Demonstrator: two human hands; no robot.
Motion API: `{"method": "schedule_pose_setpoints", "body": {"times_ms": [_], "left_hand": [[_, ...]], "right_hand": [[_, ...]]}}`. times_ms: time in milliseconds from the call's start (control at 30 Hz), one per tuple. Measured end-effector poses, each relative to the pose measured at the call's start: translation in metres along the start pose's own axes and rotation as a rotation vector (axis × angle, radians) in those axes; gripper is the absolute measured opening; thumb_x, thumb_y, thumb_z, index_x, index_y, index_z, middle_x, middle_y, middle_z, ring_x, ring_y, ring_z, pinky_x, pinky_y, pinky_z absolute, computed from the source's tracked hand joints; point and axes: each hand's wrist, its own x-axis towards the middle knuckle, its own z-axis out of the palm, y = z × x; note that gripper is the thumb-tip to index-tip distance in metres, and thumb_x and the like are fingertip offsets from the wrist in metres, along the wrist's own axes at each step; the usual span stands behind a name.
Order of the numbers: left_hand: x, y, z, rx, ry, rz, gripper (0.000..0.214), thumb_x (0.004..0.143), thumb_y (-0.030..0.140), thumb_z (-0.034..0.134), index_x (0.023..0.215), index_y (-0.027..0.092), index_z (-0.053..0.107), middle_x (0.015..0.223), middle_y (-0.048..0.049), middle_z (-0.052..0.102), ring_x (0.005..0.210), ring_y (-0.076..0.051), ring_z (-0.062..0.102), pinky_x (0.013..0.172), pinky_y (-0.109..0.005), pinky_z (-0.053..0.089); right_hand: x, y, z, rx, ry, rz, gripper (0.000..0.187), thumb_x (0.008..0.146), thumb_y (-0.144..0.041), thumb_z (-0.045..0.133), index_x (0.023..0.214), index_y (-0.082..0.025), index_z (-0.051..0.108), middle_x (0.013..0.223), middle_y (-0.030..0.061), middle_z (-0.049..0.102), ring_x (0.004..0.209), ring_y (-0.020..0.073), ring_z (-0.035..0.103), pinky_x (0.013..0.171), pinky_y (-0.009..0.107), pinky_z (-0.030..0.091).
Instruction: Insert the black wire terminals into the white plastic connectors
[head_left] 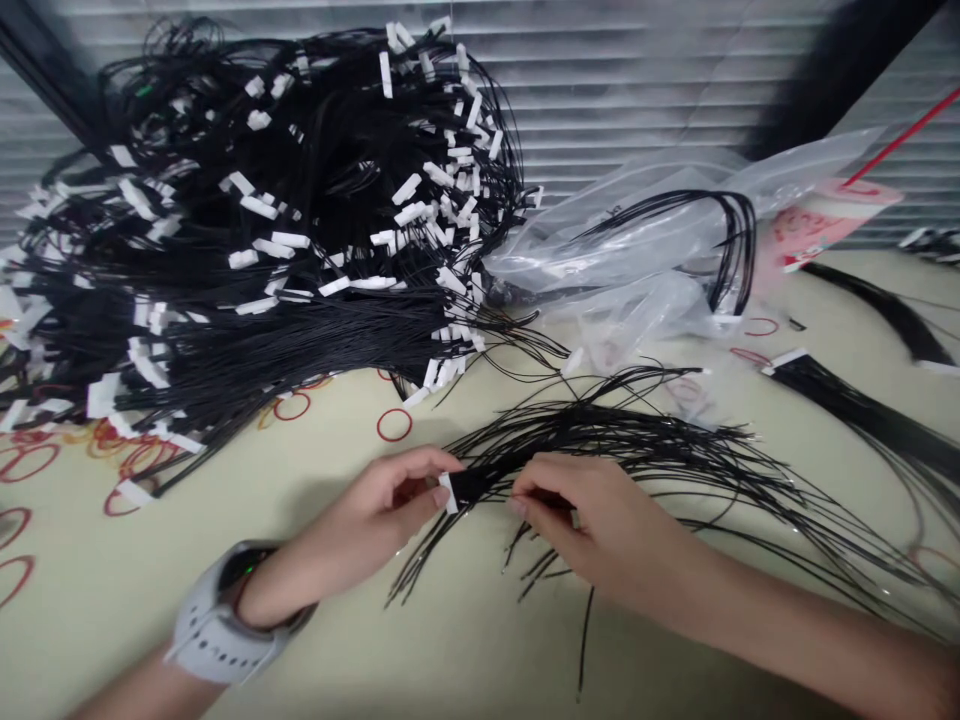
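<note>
My left hand (394, 498), with a grey-strapped watch (225, 620) on its wrist, pinches a white connector (448, 493) between thumb and fingers. Black wires (480, 485) run from that connector to the right. My right hand (607, 525) is closed in a pinch just right of it, over the wires; a single black wire (585, 640) hangs below that hand. What its fingertips hold is too small to tell for certain. A spread of loose black wires (660, 435) with small metal tips lies behind and beneath both hands.
A large heap of black wire harnesses (315, 330) with white connectors fills the back left. Clear plastic bags (630, 260) holding black wires lie behind my right hand. More harnesses (862, 405) rest at the right. Red rubber bands (394, 425) are scattered on the table (360, 660).
</note>
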Motion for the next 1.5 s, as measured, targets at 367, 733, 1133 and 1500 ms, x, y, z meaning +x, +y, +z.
{"method": "schedule_pose_setpoints", "body": {"times_ms": [367,733,1133,1500], "left_hand": [[0.000,0.001,0.001,-0.051,0.001,-0.015,0.029,0.082,0.037,0.047,0.105,0.020,0.051,0.094,-0.0018,0.055,0.080,-0.009,0.048,0.068,-0.019,0.041],[-0.005,0.008,0.010,-0.076,0.022,0.009,0.027,0.083,0.037,0.046,0.102,0.018,0.051,0.071,0.0013,0.049,0.058,-0.005,0.035,0.048,-0.015,0.029],[-0.010,0.008,0.012,0.224,0.086,0.087,0.031,0.084,0.035,0.041,0.107,0.019,0.054,0.055,0.0028,0.045,0.043,-0.004,0.035,0.037,-0.015,0.025],[-0.012,0.007,0.018,0.371,0.099,0.234,0.027,0.086,0.026,0.039,0.108,0.023,0.055,0.058,0.0037,0.048,0.049,-0.003,0.038,0.046,-0.014,0.029]], "right_hand": [[0.001,0.000,0.001,0.059,-0.003,-0.006,0.017,0.081,-0.019,0.041,0.071,-0.016,0.054,0.067,-0.0038,0.053,0.058,0.0018,0.041,0.052,0.016,0.026],[-0.001,-0.001,0.008,0.062,0.006,-0.046,0.018,0.082,-0.018,0.041,0.069,-0.015,0.054,0.064,-0.0038,0.052,0.057,0.0014,0.040,0.053,0.017,0.026],[-0.006,0.008,0.024,-0.161,0.116,-0.206,0.013,0.083,-0.022,0.040,0.078,-0.014,0.050,0.069,-0.0016,0.052,0.055,0.0038,0.043,0.050,0.017,0.025],[-0.006,0.018,0.041,-0.380,0.247,-0.423,0.010,0.083,-0.014,0.041,0.075,-0.014,0.048,0.065,-0.0008,0.048,0.055,0.0059,0.040,0.052,0.020,0.026]]}}
